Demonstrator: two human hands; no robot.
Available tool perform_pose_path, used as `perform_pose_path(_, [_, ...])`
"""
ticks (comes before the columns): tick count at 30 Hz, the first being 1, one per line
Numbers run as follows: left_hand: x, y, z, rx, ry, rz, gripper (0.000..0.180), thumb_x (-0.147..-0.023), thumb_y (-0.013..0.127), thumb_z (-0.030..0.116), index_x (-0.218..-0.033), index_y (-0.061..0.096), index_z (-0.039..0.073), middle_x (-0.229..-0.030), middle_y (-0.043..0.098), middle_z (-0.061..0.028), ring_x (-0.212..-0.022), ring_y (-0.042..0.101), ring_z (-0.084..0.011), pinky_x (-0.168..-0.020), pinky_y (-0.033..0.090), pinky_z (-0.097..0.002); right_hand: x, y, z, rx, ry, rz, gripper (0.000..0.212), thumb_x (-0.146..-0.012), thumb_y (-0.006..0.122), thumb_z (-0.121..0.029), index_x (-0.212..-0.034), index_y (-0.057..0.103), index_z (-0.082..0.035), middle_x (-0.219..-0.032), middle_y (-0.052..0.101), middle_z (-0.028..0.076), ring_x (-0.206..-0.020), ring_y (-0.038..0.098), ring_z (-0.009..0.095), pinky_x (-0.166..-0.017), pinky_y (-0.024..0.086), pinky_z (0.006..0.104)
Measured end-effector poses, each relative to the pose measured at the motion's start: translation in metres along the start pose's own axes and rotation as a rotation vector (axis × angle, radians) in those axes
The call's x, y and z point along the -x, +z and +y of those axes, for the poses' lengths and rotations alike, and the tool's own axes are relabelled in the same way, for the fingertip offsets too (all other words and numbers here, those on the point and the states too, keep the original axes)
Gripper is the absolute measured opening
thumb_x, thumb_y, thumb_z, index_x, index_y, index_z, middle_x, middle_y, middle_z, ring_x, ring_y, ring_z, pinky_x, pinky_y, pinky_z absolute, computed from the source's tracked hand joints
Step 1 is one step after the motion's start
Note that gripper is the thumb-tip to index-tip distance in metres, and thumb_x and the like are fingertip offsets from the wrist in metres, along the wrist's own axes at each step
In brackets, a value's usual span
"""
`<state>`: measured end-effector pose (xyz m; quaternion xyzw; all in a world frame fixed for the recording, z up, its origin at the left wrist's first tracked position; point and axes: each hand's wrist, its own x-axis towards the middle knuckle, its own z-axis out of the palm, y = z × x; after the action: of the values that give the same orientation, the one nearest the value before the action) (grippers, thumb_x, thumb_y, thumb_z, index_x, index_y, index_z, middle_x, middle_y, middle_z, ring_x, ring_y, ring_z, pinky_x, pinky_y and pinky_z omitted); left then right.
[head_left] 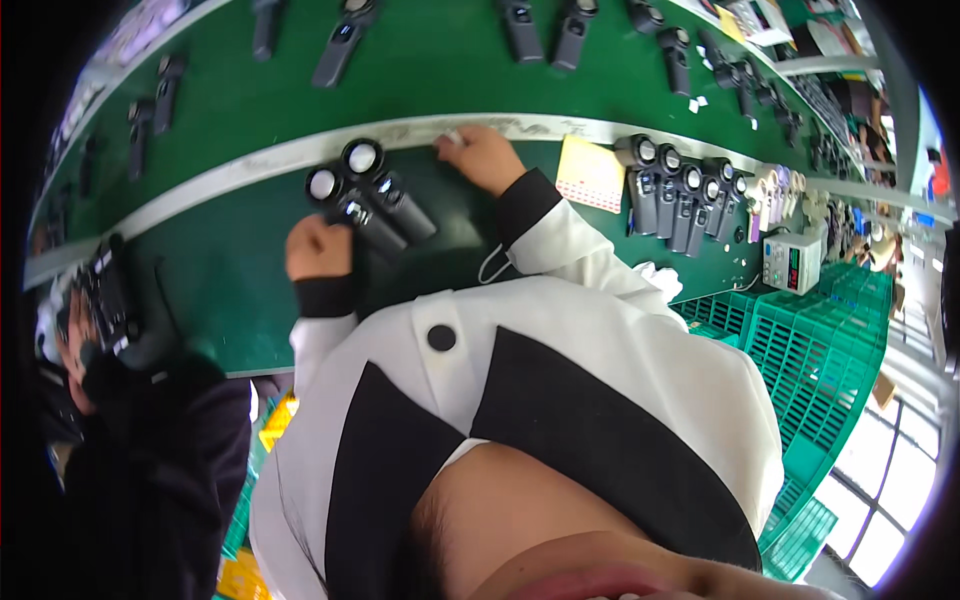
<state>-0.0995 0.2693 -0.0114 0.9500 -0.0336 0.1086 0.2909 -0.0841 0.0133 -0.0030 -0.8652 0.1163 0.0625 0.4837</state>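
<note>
Two dark grey handheld devices, each with a round pale-faced head and a small lit screen, lie side by side before me: a left device (365, 215) and a right device (403, 205). They resemble small hand fans. Beside the left one is my left hand (319, 248), its fingers curled in; whatever it may hold is hidden. My right hand (483, 160) reaches beyond the right device to the pale rail (400, 132). Its thumb and fingers are pinched on a small whitish bit that I cannot make out.
Several similar devices (685, 195) stand grouped at the right by a yellow notepad (591, 172). More lie on the green surface (440, 60) past the rail. A small meter box (792, 262) and green crates (815, 340) are at right. A co-worker's hand (75, 340) works at far left.
</note>
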Motion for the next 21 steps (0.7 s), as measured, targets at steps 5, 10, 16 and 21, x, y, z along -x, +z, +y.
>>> perform_pose_path(5, [-0.11,-0.01,0.065,0.177,0.227,0.099,0.023,-0.069,0.057,0.011,-0.088,0.054,0.0,-0.083,0.056,-0.0156,-0.075,0.053,-0.0326,-0.068,0.045,-0.0373,-0.067,-0.057,0.013,0.613,-0.045,0.73,0.025,-0.077,0.051,-0.025,-0.076,0.055,0.0,-0.075,0.058,0.017,-0.063,0.059,0.031,-0.055,0.048,0.0395])
perform_pose_path(10, [-0.205,0.087,0.113,-0.539,-0.025,-0.144,0.036,-0.079,0.048,0.035,-0.098,0.05,0.004,-0.099,0.054,-0.0132,-0.092,0.054,-0.0275,-0.08,0.043,-0.0403,-0.133,-0.078,0.039,0.834,0.309,0.598,0.041,-0.082,0.046,-0.03,-0.1,0.048,0.007,-0.093,0.055,0.015,-0.071,0.062,0.021,-0.055,0.05,0.0325])
perform_pose_path(16, [-0.239,0.157,0.08,-0.496,-0.411,-0.276,0.041,-0.079,0.05,0.035,-0.107,0.048,0.006,-0.105,0.055,-0.0092,-0.101,0.053,-0.0235,-0.087,0.04,-0.0375,-0.141,-0.115,0.04,0.423,0.374,0.271,0.045,-0.068,0.058,-0.04,-0.088,0.058,0.001,-0.085,0.06,0.016,-0.082,0.06,0.028,-0.071,0.047,0.035])
perform_pose_path(21, [-0.238,0.148,0.074,-0.072,-0.22,-0.565,0.036,-0.075,0.056,0.032,-0.098,0.054,0.005,-0.105,0.056,-0.0099,-0.093,0.056,-0.02,-0.076,0.045,-0.0344,-0.093,-0.087,0.009,-0.684,0.382,0.166,0.044,-0.062,0.067,-0.034,-0.091,0.06,-0.001,-0.083,0.061,0.009,-0.073,0.057,0.02,-0.07,0.045,0.0291])
